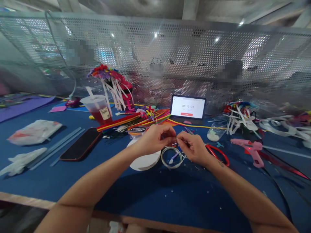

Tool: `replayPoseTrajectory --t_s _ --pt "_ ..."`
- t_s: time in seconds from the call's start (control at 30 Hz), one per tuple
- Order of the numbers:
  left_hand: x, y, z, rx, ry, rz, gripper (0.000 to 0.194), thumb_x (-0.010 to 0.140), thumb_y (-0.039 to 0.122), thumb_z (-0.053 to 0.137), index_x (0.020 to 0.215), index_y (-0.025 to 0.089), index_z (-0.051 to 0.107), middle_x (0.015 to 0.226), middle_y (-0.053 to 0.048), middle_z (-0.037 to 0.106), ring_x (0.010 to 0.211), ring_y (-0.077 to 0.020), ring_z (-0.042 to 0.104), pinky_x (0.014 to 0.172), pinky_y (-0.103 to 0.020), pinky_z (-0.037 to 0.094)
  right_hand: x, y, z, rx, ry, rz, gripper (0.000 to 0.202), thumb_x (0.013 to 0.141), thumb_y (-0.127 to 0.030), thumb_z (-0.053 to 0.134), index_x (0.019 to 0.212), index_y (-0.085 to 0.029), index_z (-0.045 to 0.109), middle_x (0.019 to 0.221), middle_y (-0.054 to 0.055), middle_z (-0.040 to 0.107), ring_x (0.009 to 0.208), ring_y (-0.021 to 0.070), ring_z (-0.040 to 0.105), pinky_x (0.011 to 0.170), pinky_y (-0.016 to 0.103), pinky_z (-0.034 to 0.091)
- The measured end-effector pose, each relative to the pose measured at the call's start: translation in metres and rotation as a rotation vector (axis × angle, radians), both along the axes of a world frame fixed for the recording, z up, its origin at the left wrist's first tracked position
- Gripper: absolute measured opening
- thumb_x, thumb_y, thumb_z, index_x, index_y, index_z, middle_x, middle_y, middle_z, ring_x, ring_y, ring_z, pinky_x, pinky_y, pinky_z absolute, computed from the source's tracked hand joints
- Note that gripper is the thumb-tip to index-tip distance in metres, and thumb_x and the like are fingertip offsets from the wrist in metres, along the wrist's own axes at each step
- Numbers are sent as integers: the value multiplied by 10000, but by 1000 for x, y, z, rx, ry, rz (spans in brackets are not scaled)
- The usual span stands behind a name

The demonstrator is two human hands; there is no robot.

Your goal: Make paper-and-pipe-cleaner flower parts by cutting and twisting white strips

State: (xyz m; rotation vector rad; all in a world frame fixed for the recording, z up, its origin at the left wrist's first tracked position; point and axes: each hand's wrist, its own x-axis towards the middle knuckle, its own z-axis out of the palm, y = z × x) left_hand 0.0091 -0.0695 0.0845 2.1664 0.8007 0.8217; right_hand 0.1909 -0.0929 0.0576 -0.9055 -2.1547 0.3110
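My left hand (157, 138) and my right hand (193, 147) meet over the middle of the table, fingertips almost touching. Thumb and fingers of each are pinched closed around something too small to make out. Below them lies a clear-walled ring (162, 159), perhaps a tape roll, with small coloured bits inside it. A flat white round piece (143, 164) sits under my left wrist. Red scissor-like handles (225, 159) lie beside my right wrist, partly hidden by it.
A pink glue gun (254, 149) with a cable lies at right. Behind are a tablet (187, 106) showing a timer and bundled pipe cleaners (126, 120). A drink cup (96, 111), a phone (80, 145) and glue sticks (58, 146) occupy the left. A perforated metal screen (155, 48) stands behind.
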Motion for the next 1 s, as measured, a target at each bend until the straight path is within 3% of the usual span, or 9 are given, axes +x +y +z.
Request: replayPoseTrajectory --t_s 0.07,0.2,0.33,0.47,0.63,0.8,1.0 --pt "-1 2 -1 59 49 16 71 786 197 531 802 152 583 679 -4 651 605 -83 594 561 -192 456 -1 3 -2 -37 19 4 145 844 -207 400 716 -181 463 560 -50 418 478 62 345 476 206 266" --pt "-3 2 -3 343 152 80 133 784 159 505 724 149 624 640 -10 632 568 -85 556 534 -196 421 -4 8 -7 -187 122 14 155 862 -250 398 733 -190 462 604 -41 452 533 75 383 507 209 292" --pt "-1 1 -5 556 127 108 153 787 135 481 730 147 623 639 -16 615 575 -89 533 541 -205 411 -6 11 -10 -413 275 64 225 885 -363 394 746 -197 455 534 -60 436 486 76 389 501 215 311" --pt "1 0 -7 666 69 131 149 788 135 477 724 149 610 626 -8 597 551 -78 500 524 -194 393 -6 11 -9 -522 372 128 240 879 -406 418 782 -193 466 543 -51 501 498 79 438 523 224 341" --pt "2 2 -11 707 44 155 121 764 114 500 730 146 612 628 -4 606 545 -73 503 517 -185 396 -4 7 -6 -477 331 96 207 879 -378 432 783 -198 467 527 -54 522 484 80 445 529 231 342" --pt "2 4 -14 763 6 154 169 772 113 512 878 147 640 688 -18 643 572 -77 535 543 -190 430 -4 5 -5 -408 282 81 210 884 -372 421 764 -202 449 525 -54 536 491 81 454 545 234 346" --pt "1 3 -15 785 5 127 167 777 113 502 856 137 648 672 -28 632 557 -75 528 508 -185 424 -4 7 -5 -451 278 67 233 864 -389 456 731 -198 446 483 -64 507 438 68 417 487 217 312"
